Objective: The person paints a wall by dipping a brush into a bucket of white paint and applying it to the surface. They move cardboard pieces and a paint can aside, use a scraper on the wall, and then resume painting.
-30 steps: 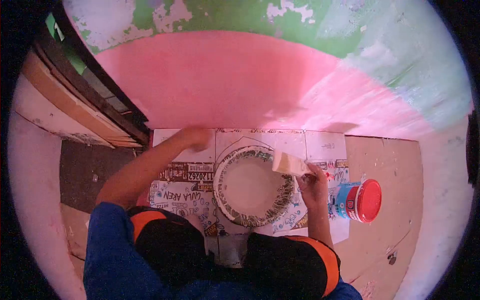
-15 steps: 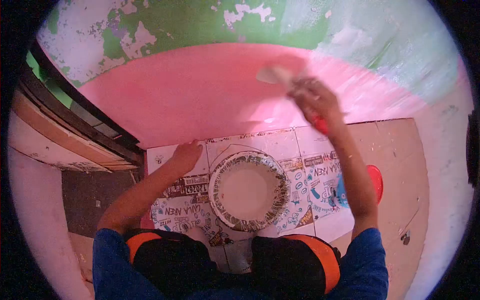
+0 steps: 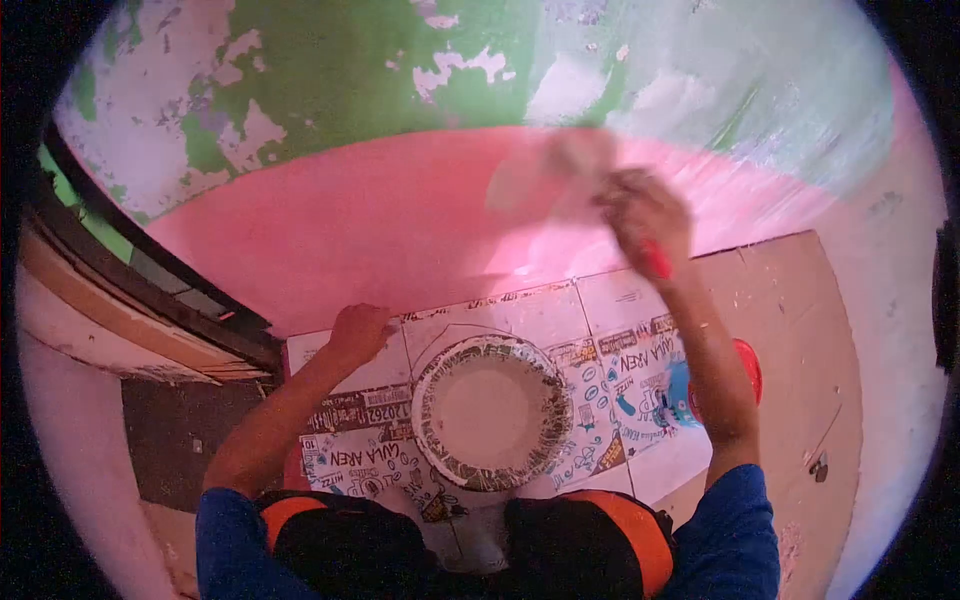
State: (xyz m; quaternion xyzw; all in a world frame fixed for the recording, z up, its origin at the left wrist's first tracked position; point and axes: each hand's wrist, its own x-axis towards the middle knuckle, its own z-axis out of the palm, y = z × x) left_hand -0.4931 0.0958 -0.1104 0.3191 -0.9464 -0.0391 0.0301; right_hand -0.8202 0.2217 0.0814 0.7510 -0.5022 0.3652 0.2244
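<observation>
"Fingers of the left hand (image 3: 362, 330): did they hold anything?"

"Nothing that I could see. They were loosely curled, low by the foot of the wall (image 3: 330, 220), above the cardboard (image 3: 370, 455). Whether they touched either, I couldn't tell."

"And next along?"

"Bucket (image 3: 548, 405), on the cardboard between the person's knees, with a pale mix (image 3: 485, 410) inside and dried-looking streaks around its rim."

"Then the wall?"

"Pink there, with flaking green above. A pale patch (image 3: 508, 186) showed on the pink, just left of the tool (image 3: 580, 158)."

"Where was the tool?"

"Up at the wall, near the border of pink and green, its head blurred. The right hand (image 3: 645, 215) had its fingers closed around it, and a red handle (image 3: 655, 258) stuck out below the palm. Contact with the wall was too smeared to judge."

"What had changed?"

"A second earlier the tool was down by the bucket's rim; half a second later it had reached the wall, and it was there now. So I judged the work had passed from bucket to wall, and the patch could have been fresh mix."

"Farthest right?"

"Tub (image 3: 683, 395), blue with a red lid, partly behind the right forearm."
</observation>
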